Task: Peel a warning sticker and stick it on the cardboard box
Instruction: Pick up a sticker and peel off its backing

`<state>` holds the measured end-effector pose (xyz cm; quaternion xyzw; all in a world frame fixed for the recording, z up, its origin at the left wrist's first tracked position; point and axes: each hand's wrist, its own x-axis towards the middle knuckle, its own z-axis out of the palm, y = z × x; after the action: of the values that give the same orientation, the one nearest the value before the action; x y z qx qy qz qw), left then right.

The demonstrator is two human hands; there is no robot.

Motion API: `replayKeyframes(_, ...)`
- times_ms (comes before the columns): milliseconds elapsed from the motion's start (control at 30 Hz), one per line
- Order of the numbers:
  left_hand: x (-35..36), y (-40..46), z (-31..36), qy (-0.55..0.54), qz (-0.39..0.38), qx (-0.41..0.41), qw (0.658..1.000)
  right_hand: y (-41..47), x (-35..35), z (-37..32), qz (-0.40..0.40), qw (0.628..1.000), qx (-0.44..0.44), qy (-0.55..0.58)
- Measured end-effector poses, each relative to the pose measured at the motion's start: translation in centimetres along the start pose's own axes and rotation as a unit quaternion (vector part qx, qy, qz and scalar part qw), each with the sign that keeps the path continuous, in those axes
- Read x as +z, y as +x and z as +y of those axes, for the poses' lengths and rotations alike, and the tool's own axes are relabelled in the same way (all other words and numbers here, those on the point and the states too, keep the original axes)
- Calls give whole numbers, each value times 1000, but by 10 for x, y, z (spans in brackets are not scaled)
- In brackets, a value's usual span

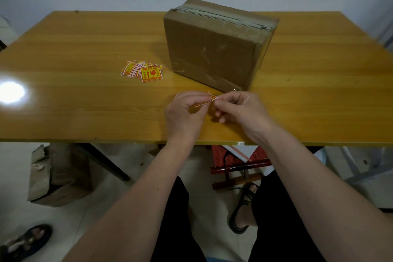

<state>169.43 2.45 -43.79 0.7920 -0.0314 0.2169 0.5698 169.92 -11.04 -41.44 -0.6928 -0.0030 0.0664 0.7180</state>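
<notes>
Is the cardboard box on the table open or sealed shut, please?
Shut: the cardboard box has its flaps closed, with tape running along the top seam.

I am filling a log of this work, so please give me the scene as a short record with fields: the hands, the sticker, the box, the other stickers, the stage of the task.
left hand: pinches the warning sticker
right hand: pinches the same sticker at its corner
warning sticker: held between both hands above the table, edge-on to the camera
cardboard box: closed, on the table behind the hands, no sticker visible on it
sticker pile: loose on the table, left of the box
stage: peeling; how far is unclear
</notes>
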Motion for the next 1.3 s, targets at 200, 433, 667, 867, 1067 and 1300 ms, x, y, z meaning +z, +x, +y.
replayKeyframes(200, 1, 0, -1, -6, 14, 11, 1000, 1, 9, 0, 31, 999, -9, 28)
replayKeyframes(433, 1, -1, -1, 5, 9, 17, 1000, 0, 9, 0, 31, 999, -15, 40)
replayKeyframes(667, 0, -1, 0, -2, 2, 7, 1000, 0, 8, 2, 35, 998, -21, 53)
replayKeyframes(867, -1, -1, 2, 4, -18, -4, 1000, -3, 8, 4, 45, 998, -45, 26)
replayKeyframes(1067, -1, -1, 6, 2, -29, -13, 1000, -2, 8, 6, 65, 996, -64, 25)
replayKeyframes(1300, -2, -3, 9, -49, -20, -28, 998, -2, 9, 11, 60, 991, -77, 92)
